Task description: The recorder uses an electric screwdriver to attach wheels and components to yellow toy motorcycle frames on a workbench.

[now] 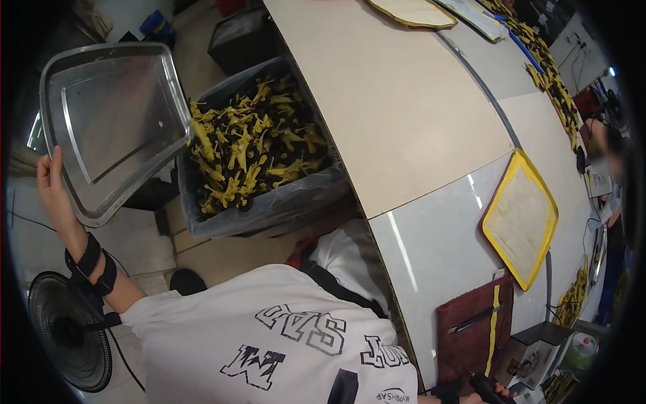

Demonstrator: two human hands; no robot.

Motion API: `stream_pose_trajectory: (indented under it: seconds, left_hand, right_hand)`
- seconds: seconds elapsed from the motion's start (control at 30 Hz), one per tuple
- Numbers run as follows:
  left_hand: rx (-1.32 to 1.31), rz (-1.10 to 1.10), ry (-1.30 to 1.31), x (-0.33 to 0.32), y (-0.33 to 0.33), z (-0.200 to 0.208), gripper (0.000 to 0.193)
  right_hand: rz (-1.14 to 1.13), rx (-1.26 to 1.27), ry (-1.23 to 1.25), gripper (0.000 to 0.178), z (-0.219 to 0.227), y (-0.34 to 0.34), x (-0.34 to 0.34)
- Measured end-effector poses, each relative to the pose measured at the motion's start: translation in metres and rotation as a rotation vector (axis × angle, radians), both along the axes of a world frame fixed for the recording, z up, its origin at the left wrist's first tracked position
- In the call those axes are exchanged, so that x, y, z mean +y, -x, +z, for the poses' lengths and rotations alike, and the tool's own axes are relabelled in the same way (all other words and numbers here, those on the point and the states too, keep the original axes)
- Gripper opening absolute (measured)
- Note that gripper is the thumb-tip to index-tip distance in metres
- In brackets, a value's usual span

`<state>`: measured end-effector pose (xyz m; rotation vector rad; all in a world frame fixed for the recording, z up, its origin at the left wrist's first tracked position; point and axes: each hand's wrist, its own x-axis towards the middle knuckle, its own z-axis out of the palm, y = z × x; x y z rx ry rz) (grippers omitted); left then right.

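Observation:
My left hand (55, 192) grips the rim of a shallow metal tray (114, 114) with rounded corners. The tray is tilted, and its right edge reaches over a lined bin (269, 225) full of small yellow and black parts (245, 148). One yellow piece (202, 137) is by the tray's lip, blurred. At the lower edge, my right hand (502, 390) is partly cut off, its fingers around a black hand tool (486, 387) with a thin tip. That tool is over the end of a dark red cloth mat (461, 337) on the table.
The long table (397, 114) runs along my right side. On it lie a yellow-rimmed tray (521, 219), a small box (535, 357) and rows of yellow parts (545, 67). A black fan (67, 330) stands at the lower left; a dark crate (242, 40) is behind the bin.

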<state>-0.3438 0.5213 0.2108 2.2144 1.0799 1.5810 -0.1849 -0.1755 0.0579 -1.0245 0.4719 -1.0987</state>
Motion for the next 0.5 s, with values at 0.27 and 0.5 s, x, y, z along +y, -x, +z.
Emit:
stream_pose_trajectory:
  seconds: [0.27,0.5]
  left_hand:
    - [-0.467,-0.327,0.215,-0.017,-0.077,-0.017,0.016]
    - [-0.520,-0.750,1.138,-0.044,-0.218,-0.117,0.027]
  right_hand:
    - [-0.016,-0.005,0.048,0.053,0.008,-0.004,0.012]
    - [-0.021,-0.009,0.045,0.055,0.014,0.002,0.015]
